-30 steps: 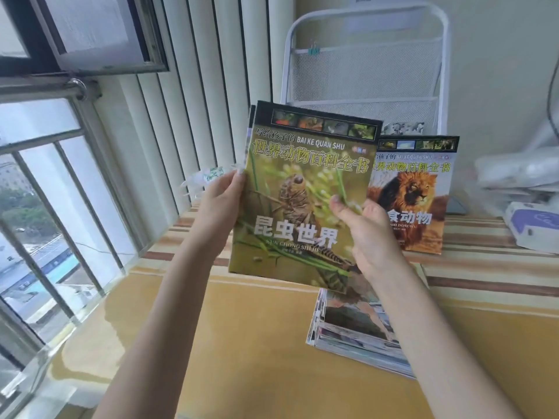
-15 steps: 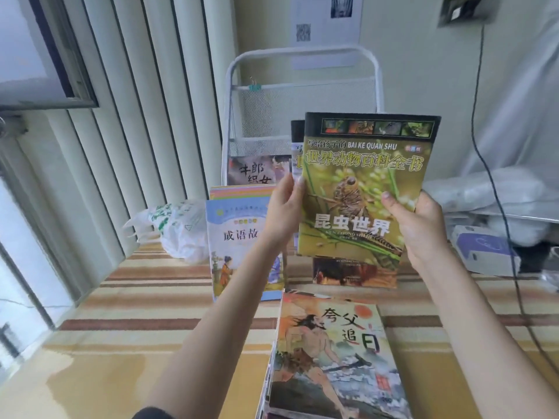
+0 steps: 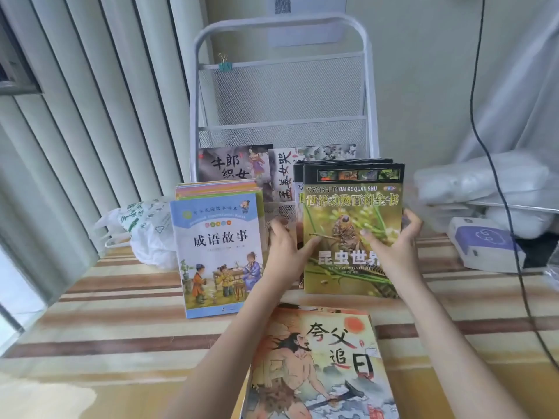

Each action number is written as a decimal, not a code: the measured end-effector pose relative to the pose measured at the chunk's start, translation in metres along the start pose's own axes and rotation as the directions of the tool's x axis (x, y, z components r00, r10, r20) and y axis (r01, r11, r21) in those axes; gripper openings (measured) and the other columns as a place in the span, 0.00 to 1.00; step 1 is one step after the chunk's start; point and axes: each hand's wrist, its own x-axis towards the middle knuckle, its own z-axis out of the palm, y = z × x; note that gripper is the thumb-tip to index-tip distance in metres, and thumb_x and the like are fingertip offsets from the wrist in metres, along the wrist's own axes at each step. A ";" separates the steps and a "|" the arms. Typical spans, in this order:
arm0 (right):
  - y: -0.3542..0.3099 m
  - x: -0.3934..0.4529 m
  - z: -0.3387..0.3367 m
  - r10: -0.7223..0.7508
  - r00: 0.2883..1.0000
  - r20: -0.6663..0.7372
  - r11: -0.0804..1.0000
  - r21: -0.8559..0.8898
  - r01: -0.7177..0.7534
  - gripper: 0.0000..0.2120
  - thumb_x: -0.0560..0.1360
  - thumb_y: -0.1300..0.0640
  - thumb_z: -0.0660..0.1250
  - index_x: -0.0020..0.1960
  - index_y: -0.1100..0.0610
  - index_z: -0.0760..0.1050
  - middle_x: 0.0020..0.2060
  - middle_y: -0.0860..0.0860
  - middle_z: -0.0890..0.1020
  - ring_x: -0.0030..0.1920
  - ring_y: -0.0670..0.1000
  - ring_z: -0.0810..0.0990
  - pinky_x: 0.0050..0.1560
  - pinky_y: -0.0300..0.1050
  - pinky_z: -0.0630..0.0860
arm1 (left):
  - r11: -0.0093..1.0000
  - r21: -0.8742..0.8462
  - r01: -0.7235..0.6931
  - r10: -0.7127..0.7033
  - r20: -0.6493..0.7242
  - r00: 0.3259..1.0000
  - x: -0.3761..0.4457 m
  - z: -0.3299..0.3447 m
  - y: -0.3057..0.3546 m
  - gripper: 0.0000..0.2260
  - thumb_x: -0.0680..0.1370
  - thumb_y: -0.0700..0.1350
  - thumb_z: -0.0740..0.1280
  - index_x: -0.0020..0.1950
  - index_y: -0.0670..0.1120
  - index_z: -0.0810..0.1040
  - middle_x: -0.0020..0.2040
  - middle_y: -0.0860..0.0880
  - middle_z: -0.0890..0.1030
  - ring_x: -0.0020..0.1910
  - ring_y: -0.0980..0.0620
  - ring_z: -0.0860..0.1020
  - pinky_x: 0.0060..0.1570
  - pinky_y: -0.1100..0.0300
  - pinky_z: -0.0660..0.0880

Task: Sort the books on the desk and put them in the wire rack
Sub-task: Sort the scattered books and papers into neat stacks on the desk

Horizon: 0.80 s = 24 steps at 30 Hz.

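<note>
Item: thin green glossy paperback with an insect on its cover [image 3: 352,234]. It is standing upright at the front of a row of like-sized dark-topped books [image 3: 341,162], at the right front of the white wire-mesh rack [image 3: 281,92]; whether its lower edge is resting on the striped desk [image 3: 121,297] or in the rack's front pocket cannot be told.

Handling, judged: light, flexible, smooth-coated and likely slippery between fingertips; probably bending if held by one corner. Best taken by both side edges at mid-height.

Hands: the left hand [image 3: 287,252] is curling round the left edge, thumb lying on the cover, fingers reaching behind. The right hand [image 3: 393,246] is gripping the right edge, thumb on the cover, fingertips wrapping the edge. The book is sitting between the two hands, both touching it.

Adjacent stock: pale blue illustrated story book [image 3: 217,252] standing just left, fronting a stack with coloured edges; two grey ink-painting picture books [image 3: 233,164] standing behind in the rack; orange picture book showing a running figure [image 3: 320,364] lying flat on the desk nearest the viewer, apparently atop others, not yet racked.

Other: white plastic bag [image 3: 145,234] at left; white and purple box [image 3: 481,246] at right.
</note>
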 end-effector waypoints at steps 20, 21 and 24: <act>0.006 0.006 0.018 -0.099 0.973 -0.206 0.994 -0.055 0.090 0.25 0.78 0.49 0.61 0.67 0.65 0.62 0.59 0.57 0.72 0.58 0.55 0.71 0.54 0.44 0.67 | 0.907 -0.420 -0.001 0.047 0.099 0.994 0.012 0.008 0.011 0.10 0.80 0.43 0.65 0.54 0.54 0.66 0.49 0.53 0.78 0.48 0.56 0.79 0.55 0.51 0.78; 0.000 0.005 0.013 -0.111 0.973 -0.202 0.994 -0.045 0.104 0.26 0.79 0.49 0.60 0.69 0.65 0.60 0.58 0.53 0.71 0.56 0.51 0.71 0.54 0.41 0.66 | 0.906 -0.421 -0.032 0.070 0.076 0.995 0.011 0.007 0.015 0.09 0.80 0.43 0.65 0.53 0.55 0.66 0.49 0.51 0.78 0.48 0.54 0.79 0.54 0.50 0.77; -0.008 0.000 -0.001 -0.107 0.983 -0.149 0.993 0.042 0.114 0.27 0.79 0.49 0.60 0.71 0.64 0.58 0.54 0.47 0.66 0.51 0.37 0.65 0.50 0.29 0.60 | 0.893 -0.446 -0.060 0.104 0.074 0.992 0.002 0.004 0.022 0.11 0.79 0.42 0.66 0.56 0.51 0.66 0.51 0.52 0.79 0.48 0.59 0.79 0.52 0.59 0.77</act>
